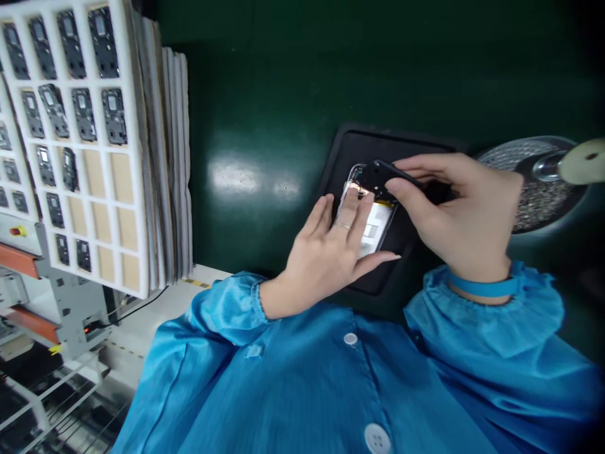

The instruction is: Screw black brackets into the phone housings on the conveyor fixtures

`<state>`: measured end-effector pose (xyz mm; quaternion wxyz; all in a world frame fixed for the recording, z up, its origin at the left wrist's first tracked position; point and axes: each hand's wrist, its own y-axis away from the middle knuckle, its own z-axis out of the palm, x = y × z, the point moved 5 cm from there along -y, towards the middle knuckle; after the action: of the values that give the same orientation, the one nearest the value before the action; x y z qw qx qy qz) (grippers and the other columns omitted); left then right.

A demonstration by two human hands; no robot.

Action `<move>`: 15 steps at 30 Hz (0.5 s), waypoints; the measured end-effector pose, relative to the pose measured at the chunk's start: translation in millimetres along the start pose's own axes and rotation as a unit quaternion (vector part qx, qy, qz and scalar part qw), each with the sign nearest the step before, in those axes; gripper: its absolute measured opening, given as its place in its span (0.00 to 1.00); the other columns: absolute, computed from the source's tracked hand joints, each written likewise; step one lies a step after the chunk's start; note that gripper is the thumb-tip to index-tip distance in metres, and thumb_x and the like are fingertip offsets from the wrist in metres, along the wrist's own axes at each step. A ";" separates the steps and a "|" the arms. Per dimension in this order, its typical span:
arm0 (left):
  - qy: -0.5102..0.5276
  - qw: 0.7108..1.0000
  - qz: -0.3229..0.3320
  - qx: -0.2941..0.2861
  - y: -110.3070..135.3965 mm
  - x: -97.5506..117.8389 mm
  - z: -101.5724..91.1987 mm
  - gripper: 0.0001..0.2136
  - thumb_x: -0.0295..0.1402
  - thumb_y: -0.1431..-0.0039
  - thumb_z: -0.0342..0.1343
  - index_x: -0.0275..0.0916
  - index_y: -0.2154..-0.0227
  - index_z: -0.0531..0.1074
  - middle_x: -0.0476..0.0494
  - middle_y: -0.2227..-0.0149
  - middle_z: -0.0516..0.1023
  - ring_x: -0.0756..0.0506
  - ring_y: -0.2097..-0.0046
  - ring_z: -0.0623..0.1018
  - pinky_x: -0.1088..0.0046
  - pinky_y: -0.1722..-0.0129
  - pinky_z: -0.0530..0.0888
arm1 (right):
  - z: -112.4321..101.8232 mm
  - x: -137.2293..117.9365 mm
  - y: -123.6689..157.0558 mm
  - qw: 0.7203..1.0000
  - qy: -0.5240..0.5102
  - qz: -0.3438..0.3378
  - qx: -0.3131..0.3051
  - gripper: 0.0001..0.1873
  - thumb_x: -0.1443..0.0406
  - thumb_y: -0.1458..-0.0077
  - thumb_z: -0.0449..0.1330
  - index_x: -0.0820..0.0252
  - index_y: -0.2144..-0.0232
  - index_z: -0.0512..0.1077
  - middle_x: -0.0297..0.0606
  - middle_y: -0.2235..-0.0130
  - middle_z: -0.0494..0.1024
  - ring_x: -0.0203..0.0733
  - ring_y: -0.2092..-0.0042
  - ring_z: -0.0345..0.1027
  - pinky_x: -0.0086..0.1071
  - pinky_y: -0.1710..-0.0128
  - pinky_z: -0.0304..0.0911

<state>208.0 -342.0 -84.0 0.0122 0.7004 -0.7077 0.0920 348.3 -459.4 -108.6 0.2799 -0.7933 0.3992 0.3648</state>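
An opened phone [374,232] with a silvery battery lies on a black mat [401,146]. My left hand [326,255] rests across it with fingers stretched out, two fingertips touching its upper inner part. Between thumb and fingers, my right hand [454,208] pinches a black phone inner cover [378,178]. The cover is tilted over the top end of the phone, and its near edge overlaps the phone's inside. I cannot tell whether it touches the phone there. My left fingers hide part of the phone's left side.
At left, a white compartment tray [135,208] holds several black covers [104,41], beside a stack of similar trays [176,164]. On the right, a round clear dish [539,205] contains many tiny parts, with a pale round-topped object [583,162] above it. The tabletop [255,113] is dark green.
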 end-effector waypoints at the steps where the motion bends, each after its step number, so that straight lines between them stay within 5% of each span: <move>1: 0.034 0.999 -0.006 -0.009 -3.5 -10.2 -3.9 0.35 0.55 0.22 0.45 0.29 0.32 0.73 0.32 0.35 0.80 0.36 0.38 0.83 0.59 0.30 0.72 | 1.2 -0.9 -0.7 1.000 -0.004 0.002 -0.005 0.13 0.59 0.36 0.69 0.55 0.52 0.84 0.35 0.55 0.86 0.39 0.56 0.82 0.33 0.52 0.77; 4: 0.117 0.993 -0.008 -0.029 -19.3 -45.3 -7.6 0.23 0.43 0.18 0.45 0.38 0.32 0.73 0.40 0.33 0.80 0.45 0.35 0.81 0.67 0.33 0.74 | 7.5 -4.7 -3.4 0.999 -0.018 0.003 -0.029 0.13 0.58 0.33 0.65 0.55 0.51 0.84 0.37 0.53 0.86 0.39 0.54 0.82 0.32 0.51 0.75; 7: 0.138 0.987 0.059 -0.049 -37.0 -68.8 2.4 0.22 0.38 0.18 0.45 0.42 0.29 0.69 0.42 0.27 0.73 0.46 0.27 0.72 0.62 0.26 0.67 | 13.9 -9.3 -6.3 0.999 -0.014 -0.008 -0.052 0.15 0.57 0.30 0.62 0.57 0.50 0.83 0.39 0.51 0.86 0.40 0.53 0.82 0.32 0.51 0.75; 10: 0.157 0.978 0.119 -0.066 -46.6 -78.8 18.5 0.21 0.37 0.17 0.44 0.42 0.29 0.69 0.44 0.27 0.73 0.49 0.26 0.71 0.62 0.23 0.62 | 13.1 -12.9 -6.8 0.998 0.010 -0.031 -0.060 0.16 0.58 0.29 0.60 0.58 0.49 0.83 0.40 0.51 0.85 0.41 0.53 0.81 0.34 0.52 0.74; 15: 0.210 0.971 0.108 -0.045 -50.0 -87.4 33.1 0.20 0.41 0.20 0.52 0.45 0.33 0.75 0.45 0.32 0.79 0.44 0.28 0.75 0.53 0.23 0.60 | -1.1 -15.2 6.1 0.989 0.103 -0.089 -0.064 0.18 0.56 0.29 0.61 0.58 0.44 0.81 0.47 0.42 0.81 0.53 0.41 0.77 0.49 0.41 0.73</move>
<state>263.1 -260.6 -123.7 0.1817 0.5832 -0.7644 0.2063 337.2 -456.9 -96.7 0.2175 -0.8753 0.3297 0.2791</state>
